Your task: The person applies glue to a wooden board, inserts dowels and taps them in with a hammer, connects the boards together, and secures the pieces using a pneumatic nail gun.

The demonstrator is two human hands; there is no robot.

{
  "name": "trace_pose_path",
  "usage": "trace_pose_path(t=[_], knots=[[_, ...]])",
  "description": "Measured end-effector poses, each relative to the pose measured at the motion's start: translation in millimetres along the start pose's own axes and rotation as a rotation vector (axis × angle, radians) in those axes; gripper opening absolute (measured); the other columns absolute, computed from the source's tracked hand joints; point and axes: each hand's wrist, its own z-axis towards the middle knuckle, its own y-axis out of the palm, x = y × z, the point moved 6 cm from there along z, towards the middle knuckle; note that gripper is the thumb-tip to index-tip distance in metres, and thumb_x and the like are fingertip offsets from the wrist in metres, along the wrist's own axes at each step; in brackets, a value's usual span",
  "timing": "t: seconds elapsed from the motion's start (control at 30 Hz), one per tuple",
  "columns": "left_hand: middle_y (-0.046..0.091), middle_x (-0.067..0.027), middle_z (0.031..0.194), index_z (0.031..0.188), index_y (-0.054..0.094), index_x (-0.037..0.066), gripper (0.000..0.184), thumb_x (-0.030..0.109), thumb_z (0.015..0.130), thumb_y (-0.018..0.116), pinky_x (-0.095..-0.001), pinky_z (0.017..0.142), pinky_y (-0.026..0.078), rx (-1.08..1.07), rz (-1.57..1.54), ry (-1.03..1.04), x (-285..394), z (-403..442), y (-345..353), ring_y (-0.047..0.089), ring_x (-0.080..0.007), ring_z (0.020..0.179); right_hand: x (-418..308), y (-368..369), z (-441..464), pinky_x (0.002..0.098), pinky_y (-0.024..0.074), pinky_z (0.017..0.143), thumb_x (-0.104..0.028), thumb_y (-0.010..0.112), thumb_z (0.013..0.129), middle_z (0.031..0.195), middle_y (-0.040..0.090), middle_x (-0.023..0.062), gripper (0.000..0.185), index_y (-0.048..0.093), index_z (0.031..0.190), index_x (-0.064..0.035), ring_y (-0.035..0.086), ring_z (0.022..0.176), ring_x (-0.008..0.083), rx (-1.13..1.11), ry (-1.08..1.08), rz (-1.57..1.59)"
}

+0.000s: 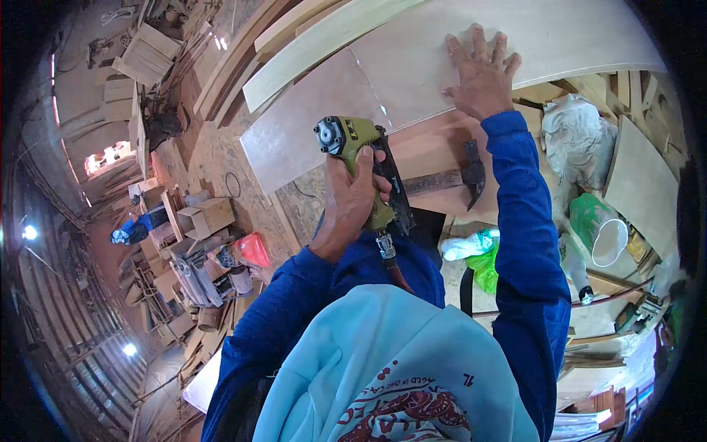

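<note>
My left hand (352, 188) is wrapped round the grip of a green and black pneumatic nail gun (353, 134), with an air hose (398, 276) running from the grip end toward my body. The nail gun is beside the near edge of a pale plywood sheet (420, 62); I cannot tell whether they touch. My right hand (480, 77) lies flat on that sheet, palm down and fingers spread. Between my forearms, a claw hammer (471, 175) rests on wood below the sheet's near edge.
Curved pale strips (309, 48) lie along the far left. To the right are a crumpled plastic bag (578, 136), a green and white container (598, 232) and a light green bag (484, 271). Cardboard boxes (210, 219) and a person in blue (136, 228) are further left.
</note>
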Motion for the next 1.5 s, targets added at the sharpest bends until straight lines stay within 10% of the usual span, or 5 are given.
trace_pose_path(t=[1.5], knots=[[0.066, -0.0097, 0.099, 0.12, 0.049, -0.001, 0.027, 0.023, 0.108, 0.05, -0.028, 0.049, 0.052, -0.057, 0.079, -0.027, 9.0, 26.3, 14.5, 0.059, -0.012, 0.058, -3.5, -1.5, -3.1, 0.0842, 0.0216, 0.106, -0.036, 0.085, 0.071, 0.163, 0.03, 0.0188, 0.086, 0.05, 0.148, -0.0241, 0.024, 0.146, 0.0576, 0.191, -0.02, 0.08]])
